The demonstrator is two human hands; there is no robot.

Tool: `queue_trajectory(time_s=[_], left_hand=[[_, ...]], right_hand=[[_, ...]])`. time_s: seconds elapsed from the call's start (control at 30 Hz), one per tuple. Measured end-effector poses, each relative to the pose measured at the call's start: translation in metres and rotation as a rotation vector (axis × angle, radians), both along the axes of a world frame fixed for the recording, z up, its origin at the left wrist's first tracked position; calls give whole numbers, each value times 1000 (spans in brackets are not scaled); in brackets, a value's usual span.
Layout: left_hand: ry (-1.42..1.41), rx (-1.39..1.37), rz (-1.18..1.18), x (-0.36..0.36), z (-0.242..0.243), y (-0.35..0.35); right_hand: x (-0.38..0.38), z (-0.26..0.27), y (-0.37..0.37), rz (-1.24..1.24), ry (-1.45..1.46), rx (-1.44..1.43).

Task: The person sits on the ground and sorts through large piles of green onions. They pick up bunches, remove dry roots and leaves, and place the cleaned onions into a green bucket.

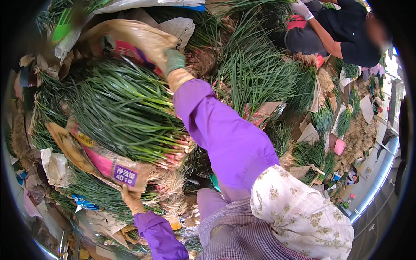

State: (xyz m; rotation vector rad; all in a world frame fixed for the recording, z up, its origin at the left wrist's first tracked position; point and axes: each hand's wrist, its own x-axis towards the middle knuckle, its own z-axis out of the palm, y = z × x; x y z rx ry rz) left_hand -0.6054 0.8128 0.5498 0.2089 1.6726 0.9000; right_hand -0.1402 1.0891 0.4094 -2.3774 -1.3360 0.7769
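Observation:
A large bundle of green onions [126,107] lies on an opened-out printed sack [100,162]. Its pinkish-white root ends point toward me and its leaves run to the left. My right hand [175,61], in a green and tan glove, grips the raised far flap of the sack [139,35], which bends up beside the leaves. At the near side, my left hand [131,199], in a tan glove, pinches the sack's edge by a purple printed panel. Purple sleeves cover both forearms. Part of the near sack edge curls upward.
More green onions [260,68] are heaped beyond my right arm. A co-worker [351,35] with a white-gloved hand [302,10] sits at upper right. Trimmed roots and dry waste [360,130] cover ground at right. Another onion layer [100,191] lies below the near sack edge.

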Motion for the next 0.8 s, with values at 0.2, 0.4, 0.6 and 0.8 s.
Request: queue_trajectory(time_s=[0.2, 0.4, 0.6, 0.8], left_hand=[[-113, 125, -21, -14, -14, -22], [440, -198, -17, -50, 26, -43], [1534, 358, -477, -9, 74, 14], [1733, 61, -1046, 27, -8, 61]], right_hand=[[74, 3, -51, -558, 193, -133], [5, 77, -146, -91, -267, 201], [-109, 104, -178, 488, -97, 16], [-89, 68, -177, 336, 380, 279]])
